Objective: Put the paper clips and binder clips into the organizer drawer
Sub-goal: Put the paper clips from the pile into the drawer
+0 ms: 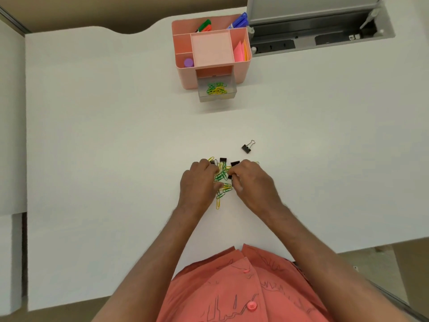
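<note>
Both hands gathering clips on the white desk (116,135).
Left hand (198,182) and right hand (251,182) cup the paper clip pile (222,180), fingers curled; the actual pinch seems hidden.

clip pile (222,180) between hands, organizer (185,73) behind, drawer (217,97) holding clips

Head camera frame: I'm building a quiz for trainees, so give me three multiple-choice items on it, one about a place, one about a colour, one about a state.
1. Where does the lone binder clip lie?
A. In the drawer
B. On the table, beyond the right hand
C. In the organizer's top tray

2. What colours are the paper clips in the drawer?
A. Red and blue
B. Green and yellow
C. Black only

3. What state is the organizer drawer in?
A. Pulled open
B. Shut
C. Lying apart on the table

Answers:
1 B: it sits alone on the table past the right hand.
2 B: only those colours show.
3 A: it juts from the organizer.
</note>
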A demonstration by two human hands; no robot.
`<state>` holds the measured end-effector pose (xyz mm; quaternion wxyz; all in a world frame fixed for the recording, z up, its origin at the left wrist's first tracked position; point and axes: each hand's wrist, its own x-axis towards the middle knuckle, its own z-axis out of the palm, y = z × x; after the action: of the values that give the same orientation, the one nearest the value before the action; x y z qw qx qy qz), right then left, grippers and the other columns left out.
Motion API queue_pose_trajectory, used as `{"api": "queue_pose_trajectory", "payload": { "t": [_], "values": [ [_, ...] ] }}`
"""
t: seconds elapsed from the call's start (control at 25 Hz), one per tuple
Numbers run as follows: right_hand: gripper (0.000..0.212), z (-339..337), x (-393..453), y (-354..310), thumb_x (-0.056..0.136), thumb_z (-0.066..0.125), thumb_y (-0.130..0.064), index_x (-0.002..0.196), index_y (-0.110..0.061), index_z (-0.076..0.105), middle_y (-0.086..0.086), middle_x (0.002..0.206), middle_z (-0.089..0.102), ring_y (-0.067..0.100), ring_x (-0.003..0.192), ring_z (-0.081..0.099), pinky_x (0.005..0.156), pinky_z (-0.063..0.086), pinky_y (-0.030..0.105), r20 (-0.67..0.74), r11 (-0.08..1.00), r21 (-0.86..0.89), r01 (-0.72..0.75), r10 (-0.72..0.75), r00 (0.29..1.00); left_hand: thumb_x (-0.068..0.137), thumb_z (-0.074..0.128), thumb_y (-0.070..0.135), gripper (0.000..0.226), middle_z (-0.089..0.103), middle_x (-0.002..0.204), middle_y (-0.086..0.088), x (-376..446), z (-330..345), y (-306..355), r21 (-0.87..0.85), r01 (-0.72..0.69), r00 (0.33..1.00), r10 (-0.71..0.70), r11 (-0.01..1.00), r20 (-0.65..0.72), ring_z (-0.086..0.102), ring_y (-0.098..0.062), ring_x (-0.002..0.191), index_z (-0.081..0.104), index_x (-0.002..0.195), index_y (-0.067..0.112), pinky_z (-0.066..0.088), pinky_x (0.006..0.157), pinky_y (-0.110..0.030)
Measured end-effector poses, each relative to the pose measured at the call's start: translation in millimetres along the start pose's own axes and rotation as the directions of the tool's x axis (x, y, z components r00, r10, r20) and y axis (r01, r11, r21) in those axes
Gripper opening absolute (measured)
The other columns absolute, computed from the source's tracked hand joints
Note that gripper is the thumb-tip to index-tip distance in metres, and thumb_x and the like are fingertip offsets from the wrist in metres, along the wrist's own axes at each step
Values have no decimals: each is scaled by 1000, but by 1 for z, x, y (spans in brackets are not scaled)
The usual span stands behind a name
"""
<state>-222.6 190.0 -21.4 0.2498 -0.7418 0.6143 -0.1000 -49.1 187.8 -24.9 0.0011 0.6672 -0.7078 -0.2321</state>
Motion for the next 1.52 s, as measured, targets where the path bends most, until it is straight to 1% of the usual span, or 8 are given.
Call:
{"api": "queue_pose_trajectory", "payload": {
  "t": [0.28, 0.44, 0.56, 0.76, 0.92, 1.12, 1.36, 1.52],
  "values": [
    [35, 15, 16, -10, 81, 76, -41, 104, -16, 69, 2, 98, 63, 25, 88, 59, 66, 46, 37, -29, 943, -330, 34, -46, 999, 85, 76, 40, 36, 59, 120, 4, -6, -1, -2, 61, -2, 1000, 4, 998, -19, 55, -21, 107, 67, 116, 24, 46, 78, -35],
    [29, 15, 24, -10, 66, 87, -23, 86, -19, 67, -1, 81, 62, 24, 76, 60, 60, 35, 32, 21, 900, -431, 63, -59, 998, 87, 73, 29, 18, 60, 118, 3, -4, 4, 2, 104, -24, 999, 28, 994, -39, 56, -23, 104, 71, 103, 22, 43, 74, -34],
    [18, 10, 32, -12, 74, 75, -13, 87, -23, 66, -4, 83, 63, 23, 83, 61, 66, 31, 33, 98, 896, -438, 74, -34, 995, 84, 69, 16, 3, 64, 103, 0, -3, 10, 6, 142, -70, 994, 81, 987, -75, 59, -24, 90, 70, 85, 19, 39, 64, -34],
    [12, -8, 37, -5, 92, 61, -20, 95, -28, 69, -8, 94, 68, 20, 93, 61, 79, 41, 34, 122, 986, -145, -78, 96, 988, 88, 68, 24, 12, 64, 102, 0, -3, 11, 9, 39, -61, 991, 65, 997, -119, 60, -25, 96, 66, 98, 18, 46, 70, -37],
    [8, -23, 34, 9, 92, 69, -27, 98, -32, 72, -16, 90, 71, 9, 84, 65, 76, 53, 32, 170, 935, 191, -298, 267, 949, 86, 75, 37, 37, 62, 117, 1, -3, 11, 11, 46, -113, 993, 114, 993, -16, 57, -24, 111, 65, 119, 22, 47, 81, -38],
    [14, -43, 38, 16, 91, 73, -21, 100, -32, 75, -8, 84, 76, 13, 85, 71, 72, 52, 25, 223, 729, 532, -430, 370, 902, 83, 75, 21, 9, 62, 94, 5, 3, 17, 11, 128, -141, 987, 150, 982, -62, 60, -21, 89, 68, 89, 24, 41, 68, -33],
    [17, -74, 65, -7, 96, 66, -7, 100, -22, 73, 1, 92, 74, 8, 84, 69, 79, 57, 28, 191, 576, 746, -335, 297, 936, 81, 69, 8, 16, 62, 82, 5, 1, 20, 10, 34, -199, 973, 202, 979, -115, 59, -22, 77, 63, 84, 22, 40, 66, -33],
    [18, -98, 121, -32, 95, 65, -10, 104, -24, 72, -10, 92, 71, 2, 85, 66, 81, 56, 21, -87, 789, 608, -93, 182, 979, 90, 63, 10, 12, 63, 80, 7, -2, 16, 6, -58, -175, 978, 166, 983, -128, 59, -20, 72, 62, 89, 22, 33, 66, -29]
  ]
}}
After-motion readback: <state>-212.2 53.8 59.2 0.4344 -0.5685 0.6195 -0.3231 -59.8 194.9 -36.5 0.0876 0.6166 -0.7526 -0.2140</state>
